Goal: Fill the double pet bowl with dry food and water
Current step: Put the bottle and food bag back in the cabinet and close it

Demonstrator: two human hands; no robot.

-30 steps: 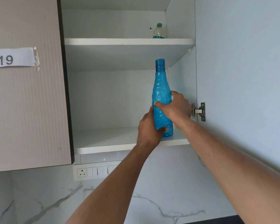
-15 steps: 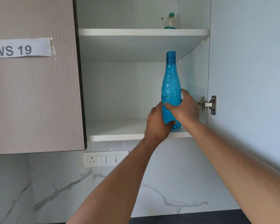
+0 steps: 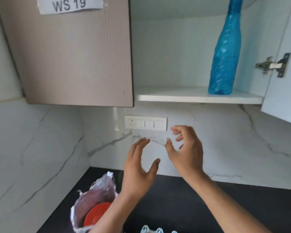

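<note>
Your left hand (image 3: 138, 167) & right hand (image 3: 186, 152): both grips spread open, empty, apart in free air below shelf (image 3: 198, 98) edge. Blue bottle (image 3: 224, 52) upright on shelf near front-right edge, beside hinge (image 3: 272, 64). Foil bag (image 3: 94, 195) w/ red thing on dark surface (image 3: 175, 199), marble wall behind

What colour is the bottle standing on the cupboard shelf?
Blue, with a faceted, crinkled surface: the bottle, clearest in the head view.

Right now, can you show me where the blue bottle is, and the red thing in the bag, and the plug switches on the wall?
blue bottle (image 3: 224, 52), head view, middle of its body.
red thing (image 3: 97, 214), head view, its visible curved surface inside the bag.
switch panel (image 3: 145, 123), head view, centre of the white plate.
</note>
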